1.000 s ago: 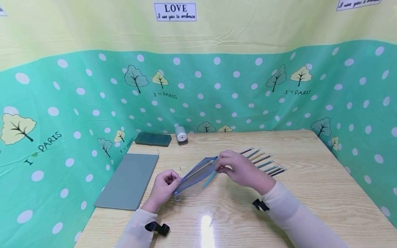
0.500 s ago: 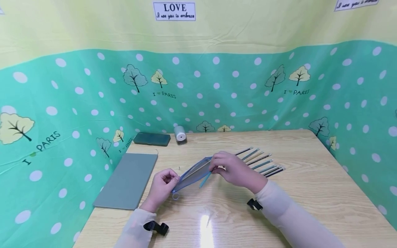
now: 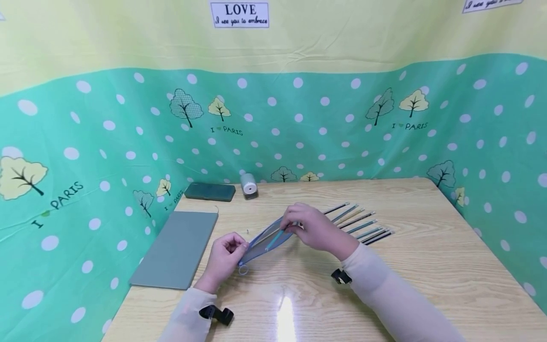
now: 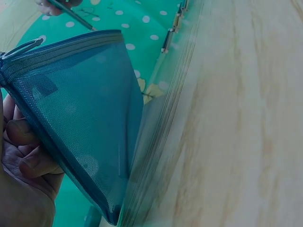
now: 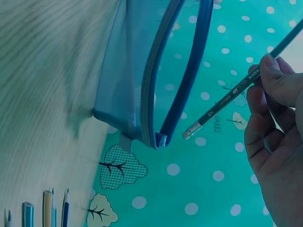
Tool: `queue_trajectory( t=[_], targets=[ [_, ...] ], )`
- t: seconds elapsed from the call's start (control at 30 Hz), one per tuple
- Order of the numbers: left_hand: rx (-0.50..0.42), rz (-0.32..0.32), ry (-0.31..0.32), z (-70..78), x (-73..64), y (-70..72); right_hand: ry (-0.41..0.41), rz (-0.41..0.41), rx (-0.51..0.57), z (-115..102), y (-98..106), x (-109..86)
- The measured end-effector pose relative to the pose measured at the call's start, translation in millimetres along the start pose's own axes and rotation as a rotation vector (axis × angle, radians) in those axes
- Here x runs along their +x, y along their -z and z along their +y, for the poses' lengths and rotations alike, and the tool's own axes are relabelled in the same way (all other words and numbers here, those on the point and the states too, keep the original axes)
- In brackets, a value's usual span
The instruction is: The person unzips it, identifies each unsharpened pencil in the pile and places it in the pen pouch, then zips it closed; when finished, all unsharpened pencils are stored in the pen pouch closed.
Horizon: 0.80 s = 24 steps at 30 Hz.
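Observation:
My left hand (image 3: 228,254) pinches the near left end of a blue mesh zip pouch (image 3: 258,254), beside the ring on its zip. The right wrist view shows the pouch's mouth (image 5: 154,85) unzipped and gaping. Between thumb and fingers my right hand (image 3: 309,228) holds a green HB pencil (image 5: 222,101), which ends in a metal ferrule and eraser. In the head view this pencil (image 3: 274,240) slants down to the left, overlapping the pouch. To the right of that hand, several pencils (image 3: 356,222) lie side by side on the table, partly hidden by the hand.
At the left lies a flat grey board (image 3: 175,249). A dark green case (image 3: 210,192) and a small grey-white cylinder (image 3: 249,184) sit at the table's back edge. Patterned green cloth (image 3: 299,128) hangs around the wooden table (image 3: 427,266).
My right hand has shifted left with the pencil, whose lower end has gone from beside the pouch to overlapping it. My left hand keeps its grip on the pouch, almost still.

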<state>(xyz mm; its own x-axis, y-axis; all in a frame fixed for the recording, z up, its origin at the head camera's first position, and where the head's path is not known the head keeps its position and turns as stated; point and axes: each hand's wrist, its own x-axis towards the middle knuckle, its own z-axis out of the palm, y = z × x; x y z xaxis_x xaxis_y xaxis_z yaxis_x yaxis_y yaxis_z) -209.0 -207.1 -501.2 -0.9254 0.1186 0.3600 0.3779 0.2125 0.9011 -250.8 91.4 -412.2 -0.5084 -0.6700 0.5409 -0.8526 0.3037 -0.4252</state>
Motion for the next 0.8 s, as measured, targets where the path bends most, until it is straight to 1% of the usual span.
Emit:
queue_trajectory(
  t=[0.17, 0.4, 0.67, 0.8],
  targets=[
    [-0.003, 0.004, 0.006, 0.5, -0.5, -0.2, 0.007, -0.003, -0.014, 0, -4, -1.6],
    [-0.015, 0.005, -0.002, 0.9, -0.7, -0.7, 0.018, -0.015, -0.022, 1, -8, -2.7],
    [-0.017, -0.006, -0.021, -1.1, 0.2, -2.0, -0.042, -0.042, -0.014, 10, -12, -3.9],
    [-0.015, -0.014, -0.035, -3.3, 0.0, -2.7, -0.055, -0.052, -0.027, 15, -15, -4.8]
  ],
)
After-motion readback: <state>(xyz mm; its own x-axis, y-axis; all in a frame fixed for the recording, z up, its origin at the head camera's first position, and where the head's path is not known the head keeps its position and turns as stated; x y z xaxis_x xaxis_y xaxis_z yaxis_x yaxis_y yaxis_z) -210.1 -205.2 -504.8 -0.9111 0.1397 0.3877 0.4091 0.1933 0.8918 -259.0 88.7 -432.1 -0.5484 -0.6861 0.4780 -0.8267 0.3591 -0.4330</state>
